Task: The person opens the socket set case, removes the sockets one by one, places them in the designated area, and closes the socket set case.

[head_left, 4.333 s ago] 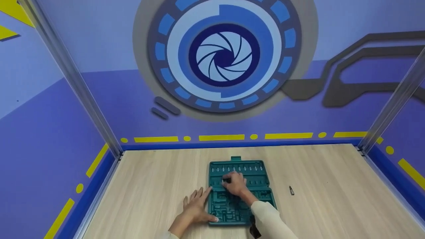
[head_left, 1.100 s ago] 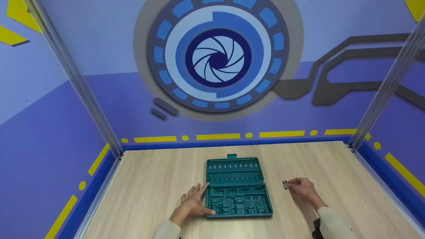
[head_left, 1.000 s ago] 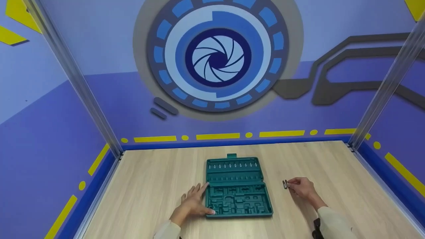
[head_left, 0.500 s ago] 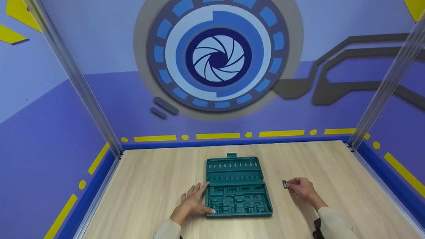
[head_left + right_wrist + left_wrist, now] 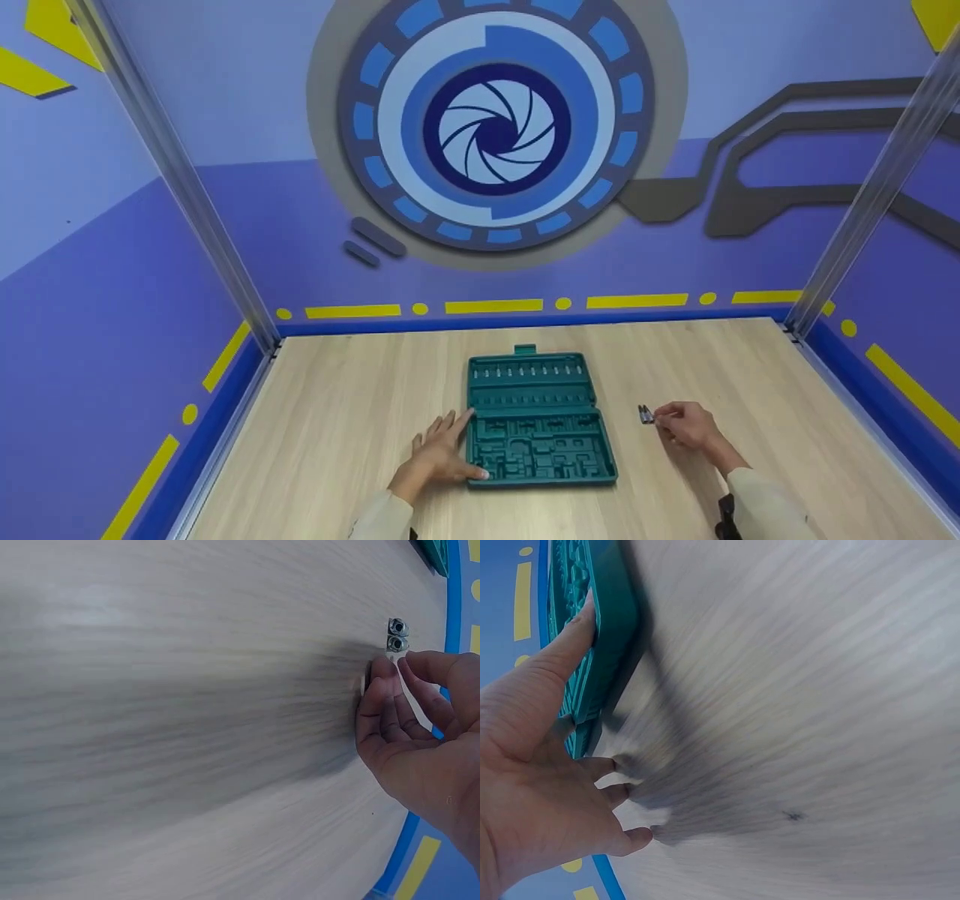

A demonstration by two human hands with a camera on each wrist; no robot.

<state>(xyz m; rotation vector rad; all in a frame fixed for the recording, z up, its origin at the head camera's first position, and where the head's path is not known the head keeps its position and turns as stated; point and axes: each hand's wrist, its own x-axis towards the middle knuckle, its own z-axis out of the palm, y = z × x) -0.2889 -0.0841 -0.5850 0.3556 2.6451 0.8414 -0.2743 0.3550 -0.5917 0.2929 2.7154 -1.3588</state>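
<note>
An open green plastic tool case (image 5: 541,446) lies on the table. My left hand (image 5: 441,457) rests against its left side, thumb on the front left rim, fingers spread and fairly straight. Two small metal pieces (image 5: 646,415) with dark tips stand side by side to the right of the case. In the right wrist view, the metal pieces (image 5: 398,635) show round ends with dark centres. Just right of them is my right hand (image 5: 688,425), thumb and forefinger close by, other fingers loosely curled. I see nothing held in it.
A row of small light pieces (image 5: 527,370) sits along the upper part of the case. The wooden table (image 5: 360,390) is bounded by blue and purple panels (image 5: 600,262) with metal posts (image 5: 847,232) at the back corners.
My right hand has gone from above the case to the right, where a second metal piece now stands beside the first. Its fingertips have just drawn off the pieces. The left hand stays put.
</note>
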